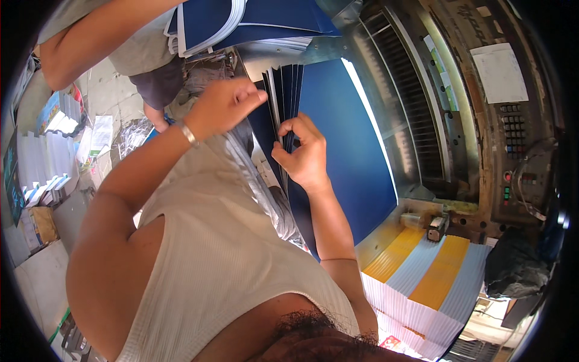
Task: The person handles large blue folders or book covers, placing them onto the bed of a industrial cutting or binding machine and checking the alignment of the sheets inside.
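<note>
Nearest you is your own cream ribbed shirt (pixel 229 241), filling the lower middle of the view. Beyond it, your right hand (pixel 303 151) is at the left side of the large dark blue sheets (pixel 350 145). Its grip is narrow, thumb and fingers curled into a ring at the fanned edges; you cannot tell from here whether a sheet is pinched between them. The blue sheets lie beyond and to the right of that hand, their pale far edge showing in a bright line.

Your left hand (pixel 226 108), with a bracelet (pixel 188 134) at the wrist, is raised just left of the fanned edges. Its fingers are loosely curled and blurred, so you cannot tell whether its grip holds anything.

To your right, a yellow-and-white striped stack (pixel 425 268) sits near a small dark block (pixel 437 228). Books (pixel 45 160) stand off to your left. Farther off, another person's arm (pixel 108 36) reaches toward a second pile of blue sheets (pixel 283 18), and a button panel (pixel 522 145) lines the far right under a pale paper (pixel 499 73).
</note>
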`<action>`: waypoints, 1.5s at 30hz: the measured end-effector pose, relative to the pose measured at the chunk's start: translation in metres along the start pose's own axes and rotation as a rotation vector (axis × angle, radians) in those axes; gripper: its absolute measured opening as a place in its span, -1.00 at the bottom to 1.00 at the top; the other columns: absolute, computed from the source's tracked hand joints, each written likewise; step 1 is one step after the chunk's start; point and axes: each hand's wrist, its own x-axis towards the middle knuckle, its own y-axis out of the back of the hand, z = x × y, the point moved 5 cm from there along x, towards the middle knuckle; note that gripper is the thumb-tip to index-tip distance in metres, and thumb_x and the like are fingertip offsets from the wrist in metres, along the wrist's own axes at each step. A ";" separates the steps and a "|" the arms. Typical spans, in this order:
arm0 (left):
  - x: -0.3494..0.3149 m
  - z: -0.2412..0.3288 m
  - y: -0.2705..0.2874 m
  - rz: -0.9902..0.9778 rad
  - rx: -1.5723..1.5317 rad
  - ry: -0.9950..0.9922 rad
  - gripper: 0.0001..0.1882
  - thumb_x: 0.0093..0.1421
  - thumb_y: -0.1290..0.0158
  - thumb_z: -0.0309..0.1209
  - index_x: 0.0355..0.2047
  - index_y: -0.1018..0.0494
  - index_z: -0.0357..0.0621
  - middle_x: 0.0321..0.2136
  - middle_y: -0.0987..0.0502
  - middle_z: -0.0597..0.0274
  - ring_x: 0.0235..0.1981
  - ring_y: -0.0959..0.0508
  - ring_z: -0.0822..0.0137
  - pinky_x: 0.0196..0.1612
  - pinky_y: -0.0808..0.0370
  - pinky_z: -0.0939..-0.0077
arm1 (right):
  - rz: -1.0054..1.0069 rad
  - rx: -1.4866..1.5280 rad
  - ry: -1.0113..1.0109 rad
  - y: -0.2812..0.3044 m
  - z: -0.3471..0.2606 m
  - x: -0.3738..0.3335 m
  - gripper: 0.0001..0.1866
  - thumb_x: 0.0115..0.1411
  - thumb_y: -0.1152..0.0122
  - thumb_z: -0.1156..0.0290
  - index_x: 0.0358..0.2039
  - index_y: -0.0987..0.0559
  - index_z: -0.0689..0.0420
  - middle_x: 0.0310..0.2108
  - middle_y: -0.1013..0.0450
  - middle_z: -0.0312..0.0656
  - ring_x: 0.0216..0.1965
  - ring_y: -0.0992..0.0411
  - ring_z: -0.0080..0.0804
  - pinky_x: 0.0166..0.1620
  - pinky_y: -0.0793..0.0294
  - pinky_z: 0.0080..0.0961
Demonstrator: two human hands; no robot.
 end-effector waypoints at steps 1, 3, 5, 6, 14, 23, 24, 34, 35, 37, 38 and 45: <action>-0.005 -0.005 -0.014 -0.125 -0.120 0.191 -0.64 0.38 -0.17 -0.12 -0.02 -0.55 -0.14 -0.22 -0.59 0.32 -0.34 -0.59 0.54 -0.43 -0.47 0.56 | -0.025 -0.012 -0.036 -0.002 0.000 0.001 -0.66 -0.14 -0.40 0.58 -0.28 -0.55 0.12 -0.10 -0.54 0.05 -0.12 -0.57 0.11 -0.17 -0.57 -0.24; -0.014 0.002 -0.035 -0.188 -0.365 0.312 -0.58 0.40 -0.12 -0.06 0.03 -0.52 -0.13 -0.12 -0.58 0.28 -0.26 -0.63 0.48 -0.36 -0.54 0.51 | 0.024 -0.057 0.104 -0.009 -0.003 0.002 -0.53 -0.13 -0.43 0.56 -0.13 -0.54 0.11 -0.01 -0.52 0.07 -0.05 -0.57 0.11 -0.11 -0.60 -0.25; -0.025 -0.004 -0.050 -0.251 -0.609 0.424 -0.53 0.43 -0.08 -0.01 0.09 -0.48 -0.13 -0.01 -0.57 0.23 -0.19 -0.66 0.43 -0.29 -0.62 0.46 | 0.078 -0.105 0.248 -0.010 -0.015 0.000 -0.39 -0.12 -0.45 0.53 0.02 -0.53 0.10 0.08 -0.51 0.08 0.02 -0.56 0.11 -0.05 -0.63 -0.27; -0.028 -0.012 -0.056 -0.221 -0.750 0.425 -0.37 0.38 -0.12 0.06 0.20 -0.37 -0.17 0.06 -0.53 0.14 -0.15 -0.67 0.28 -0.23 -0.65 0.38 | 0.034 -0.027 0.163 -0.011 -0.016 -0.004 -0.22 -0.11 -0.49 0.48 0.19 -0.41 0.10 0.17 -0.46 0.07 0.04 -0.57 0.12 0.00 -0.63 -0.24; -0.017 -0.016 -0.086 -0.157 -1.024 0.466 -0.53 0.35 -0.19 -0.22 0.16 -0.33 -0.11 -0.02 -0.54 0.19 -0.22 -0.65 0.37 -0.38 -0.61 0.38 | 0.177 0.379 0.073 0.081 -0.022 -0.022 0.16 -0.03 -0.65 0.10 0.47 -0.15 0.15 0.31 -0.35 0.14 0.04 -0.60 -0.10 0.11 -0.61 -0.14; 0.009 0.050 -0.067 -0.132 -1.270 0.394 -0.77 0.38 -0.14 -0.42 0.02 -0.51 -0.09 -0.15 -0.65 0.28 -0.21 -0.70 0.39 -0.33 -0.68 0.45 | 0.415 -0.595 -1.081 0.178 0.031 -0.275 -0.41 0.26 -0.30 -0.10 -0.02 -0.60 0.22 -0.21 -0.64 0.01 -0.15 -0.62 -0.07 -0.11 -0.57 -0.16; 0.013 0.064 -0.066 -0.122 -1.280 0.414 -0.86 0.38 -0.14 -0.42 -0.07 -0.57 -0.08 -0.22 -0.68 0.30 -0.29 -0.71 0.43 -0.40 -0.64 0.56 | 0.365 -0.521 -1.260 0.170 0.040 -0.322 -0.36 0.31 -0.20 -0.21 -0.10 -0.61 0.24 -0.28 -0.64 0.00 -0.20 -0.63 -0.09 -0.19 -0.60 -0.15; 0.085 0.106 -0.067 -0.206 -1.220 0.231 -0.77 0.35 -0.14 -0.43 -0.01 -0.54 -0.17 -0.16 -0.67 0.22 -0.24 -0.72 0.36 -0.32 -0.69 0.50 | 1.183 1.345 -0.772 0.062 0.039 -0.298 -0.44 0.42 -0.09 -0.02 0.06 -0.51 0.30 -0.09 -0.58 0.01 -0.24 -0.65 -0.12 -0.39 -0.72 -0.31; 0.094 0.115 -0.065 -0.207 -1.179 0.158 -0.72 0.35 -0.14 -0.42 0.04 -0.51 -0.22 -0.13 -0.66 0.16 -0.23 -0.72 0.30 -0.31 -0.73 0.41 | 1.289 1.374 -0.767 0.067 0.052 -0.298 -0.56 0.42 -0.13 0.18 0.09 -0.51 0.31 0.00 -0.55 -0.01 -0.17 -0.64 -0.08 -0.31 -0.73 -0.21; 0.128 0.113 -0.069 -0.203 -1.130 0.107 -0.69 0.34 -0.15 -0.41 0.05 -0.50 -0.26 -0.11 -0.66 0.11 -0.24 -0.72 0.25 -0.30 -0.73 0.33 | 1.278 1.273 -0.808 0.087 0.073 -0.277 -0.70 0.37 -0.19 0.31 -0.02 -0.53 0.25 -0.11 -0.59 -0.06 -0.25 -0.65 -0.20 -0.39 -0.71 -0.35; 0.147 0.114 -0.074 -0.232 -1.068 0.097 -0.69 0.34 -0.15 -0.40 0.04 -0.50 -0.26 -0.11 -0.66 0.10 -0.25 -0.72 0.23 -0.29 -0.73 0.30 | 1.292 1.164 -0.856 0.102 0.079 -0.263 -0.84 0.32 -0.25 0.44 -0.13 -0.55 0.19 -0.22 -0.62 -0.12 -0.34 -0.66 -0.31 -0.47 -0.68 -0.49; 0.293 0.101 -0.149 -0.093 -1.112 0.266 -0.70 0.39 -0.14 -0.29 -0.01 -0.51 -0.25 -0.19 -0.68 0.11 -0.31 -0.71 0.22 -0.24 -0.69 0.29 | 1.205 1.249 -0.845 0.200 0.211 -0.158 -0.78 0.27 -0.27 0.54 -0.09 -0.53 0.29 -0.20 -0.60 -0.05 -0.31 -0.66 -0.20 -0.31 -0.78 -0.42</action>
